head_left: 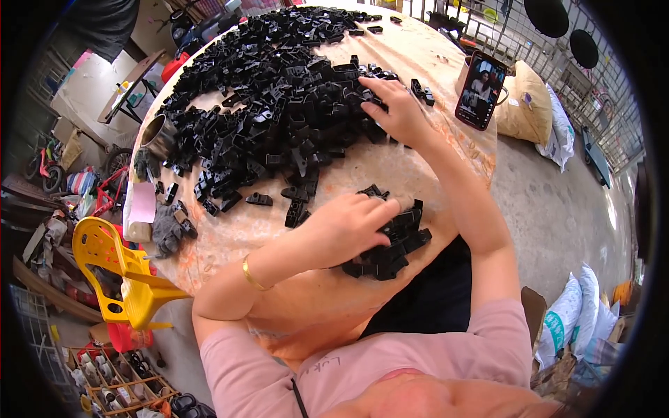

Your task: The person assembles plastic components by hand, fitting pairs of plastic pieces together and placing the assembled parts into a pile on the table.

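Note:
A large heap of small black plastic parts (279,104) spreads over the far and left side of the table. My right hand (396,108) reaches to the right edge of this heap, thumb and forefinger apart, fingertips at the parts. Closer to me lies a smaller pile of the same black parts (390,251), near the table's front edge. Over that pile my left hand (352,226) bends its fingers downward, a gold bracelet (252,273) on its wrist. Its fingertips are partly hidden, so what they grip, if anything, does not show clearly.
The table has an orange-patterned cover (279,299). A phone (481,90) leans against a mug at the right edge. On the left are a metal cup (159,136), a pink paper (143,203) and a grey glove (167,231). A yellow chair (111,272) stands beside the table.

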{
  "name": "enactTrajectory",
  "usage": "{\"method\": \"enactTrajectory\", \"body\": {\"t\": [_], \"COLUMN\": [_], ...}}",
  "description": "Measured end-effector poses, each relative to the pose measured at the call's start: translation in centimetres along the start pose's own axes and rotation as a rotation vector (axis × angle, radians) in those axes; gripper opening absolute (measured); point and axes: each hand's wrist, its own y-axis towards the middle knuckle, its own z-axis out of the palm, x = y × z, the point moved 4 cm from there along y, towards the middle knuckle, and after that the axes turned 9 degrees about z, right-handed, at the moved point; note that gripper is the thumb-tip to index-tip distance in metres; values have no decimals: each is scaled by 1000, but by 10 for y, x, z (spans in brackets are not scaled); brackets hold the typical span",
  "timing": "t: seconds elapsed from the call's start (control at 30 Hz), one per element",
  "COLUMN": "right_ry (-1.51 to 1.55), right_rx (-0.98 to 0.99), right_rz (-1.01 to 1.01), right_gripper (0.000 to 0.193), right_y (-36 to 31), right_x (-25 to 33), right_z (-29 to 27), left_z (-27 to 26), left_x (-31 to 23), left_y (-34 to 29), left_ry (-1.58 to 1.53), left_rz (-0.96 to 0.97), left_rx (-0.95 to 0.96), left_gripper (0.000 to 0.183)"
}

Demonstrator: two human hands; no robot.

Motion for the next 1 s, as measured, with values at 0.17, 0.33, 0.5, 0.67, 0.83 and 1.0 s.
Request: {"method": "enactTrajectory", "body": {"t": [0.17,0.33,0.5,0.67,0.83,1.0], "right_ry": [-225,-119,-99,98,427,736], "right_rx": [1,-35,-68,-214,8,282], "right_rz": [-166,-151,-103,-13,271,494], "right_gripper": [43,36,33,28,32,30], "right_y": [-4,2,-2,-4,-9,-16], "right_x": [16,19,22,32,23,28], "right_z": [20,18,16,5,5,14], "left_z": [-18,-23,-11,-8,-2,-24], "left_x": [16,73,83,80,84,102], "left_y": [1,-15,-9,-4,-7,-19], "left_ry": [-70,561,744,601,545,-365], "left_rz": [-21,-313,-273,-186,-186,-467], "left_rx": [-194,-263,-212,-189,-240,-817], "left_gripper": [42,30,24,21,28,27]}}
